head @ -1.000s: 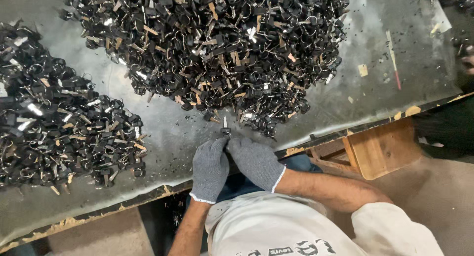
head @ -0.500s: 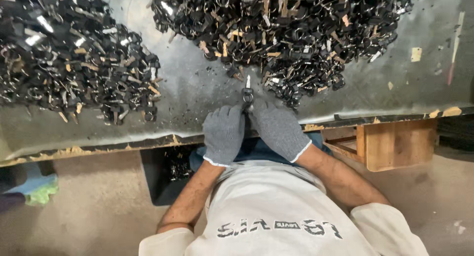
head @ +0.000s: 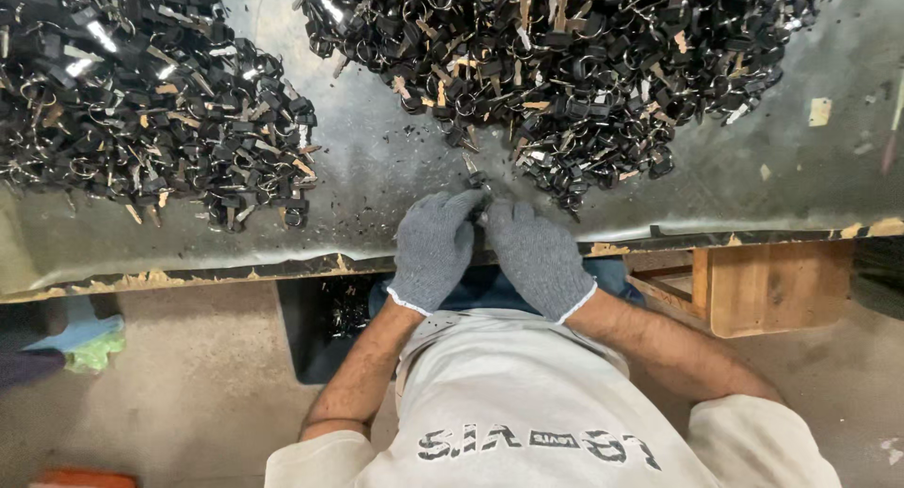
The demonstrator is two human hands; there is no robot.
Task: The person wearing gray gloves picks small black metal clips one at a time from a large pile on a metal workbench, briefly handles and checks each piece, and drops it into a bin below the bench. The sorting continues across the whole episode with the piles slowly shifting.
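Observation:
Both my hands wear grey knit gloves and meet at the near edge of a grey metal table [head: 377,158]. My left hand [head: 435,248] and my right hand [head: 537,257] pinch one small black key piece [head: 476,179] between their fingertips; its metal tip points away from me. A large heap of black keys and rings [head: 556,64] lies just beyond the hands. A second heap of black keys and rings [head: 141,102] lies at the far left.
The table's front edge [head: 188,279] is chipped and worn. A wooden stool [head: 753,285] stands under the table at my right. A dark bin [head: 325,323] sits below the edge by my left arm. Blue-green cloth [head: 80,342] lies on the floor at left.
The view has shifted, so the heaps sit further right and higher in frame. My hands stay joined on the small key piece at the table edge.

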